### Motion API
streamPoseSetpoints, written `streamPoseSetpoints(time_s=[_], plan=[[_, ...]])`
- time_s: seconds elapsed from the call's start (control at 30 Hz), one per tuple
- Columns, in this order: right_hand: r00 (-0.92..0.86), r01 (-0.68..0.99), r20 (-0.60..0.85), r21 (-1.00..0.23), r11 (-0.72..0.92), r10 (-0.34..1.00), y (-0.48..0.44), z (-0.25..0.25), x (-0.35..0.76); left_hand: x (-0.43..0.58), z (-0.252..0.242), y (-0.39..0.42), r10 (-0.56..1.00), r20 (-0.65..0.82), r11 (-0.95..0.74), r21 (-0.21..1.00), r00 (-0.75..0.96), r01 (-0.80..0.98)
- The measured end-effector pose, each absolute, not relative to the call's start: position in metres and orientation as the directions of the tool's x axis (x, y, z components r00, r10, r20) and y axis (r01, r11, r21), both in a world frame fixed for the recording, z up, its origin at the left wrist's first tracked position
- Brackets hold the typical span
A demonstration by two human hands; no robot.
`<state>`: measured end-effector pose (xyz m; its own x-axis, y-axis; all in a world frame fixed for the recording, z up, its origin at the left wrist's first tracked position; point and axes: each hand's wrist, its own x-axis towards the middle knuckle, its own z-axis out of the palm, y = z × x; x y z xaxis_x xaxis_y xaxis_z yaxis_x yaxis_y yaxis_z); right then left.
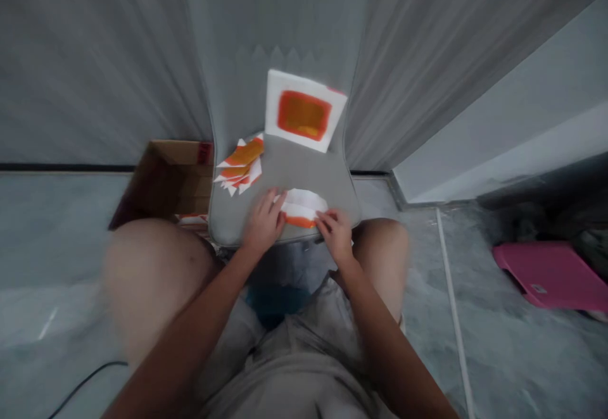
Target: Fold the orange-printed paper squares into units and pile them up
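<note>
A partly folded white sheet of paper (306,200) with an orange strip along its near side lies on the grey chair seat (313,169) in front of me. My left hand (263,221) has its fingers closed on the sheet's left end. At the right near corner, the fingertips of my right hand (336,228) pinch the edge. Several folded orange-and-white paper pieces (242,164) are fanned in a loose pile on the seat's left side. Behind the sheet, a white square stack (273,106) with an orange middle leans against the chair back.
A cardboard box (183,150) stands open on the floor left of the chair, with orange-and-white paper near its front. My knees flank the seat. A pink plastic stool (555,273) is at the right. Grey curtains (95,64) hang behind. A black cable (90,378) crosses the floor at lower left.
</note>
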<state>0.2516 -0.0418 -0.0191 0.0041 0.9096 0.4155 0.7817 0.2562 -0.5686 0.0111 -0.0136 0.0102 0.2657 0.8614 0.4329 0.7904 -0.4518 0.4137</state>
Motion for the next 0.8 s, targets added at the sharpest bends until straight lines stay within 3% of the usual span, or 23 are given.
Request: streamPoseSetpoints(time_s=[0.17, 0.27, 0.57, 0.8], plan=[[-0.031, 0.832, 0.494, -0.469, 0.296, 0.869, -0.044, -0.022, 0.252, 0.005, 0.003, -0.018, 0.846, 0.481, -0.452, 0.415, 0.232, 0.789], [-0.059, 0.846, 0.498, -0.435, 0.309, 0.865, -0.052, -0.019, 0.252, 0.002, 0.002, -0.025, 0.821, 0.48, -0.521, 0.411, 0.308, 0.748], [-0.199, 0.929, 0.349, -0.23, 0.289, 0.916, -0.096, -0.021, 0.228, 0.0, 0.003, -0.064, 0.816, 0.389, -0.541, 0.254, 0.428, 0.802], [-0.271, 0.927, 0.274, -0.184, 0.327, 0.923, -0.097, -0.022, 0.235, -0.005, 0.001, -0.059, 0.809, 0.39, -0.553, 0.252, 0.439, 0.794]])
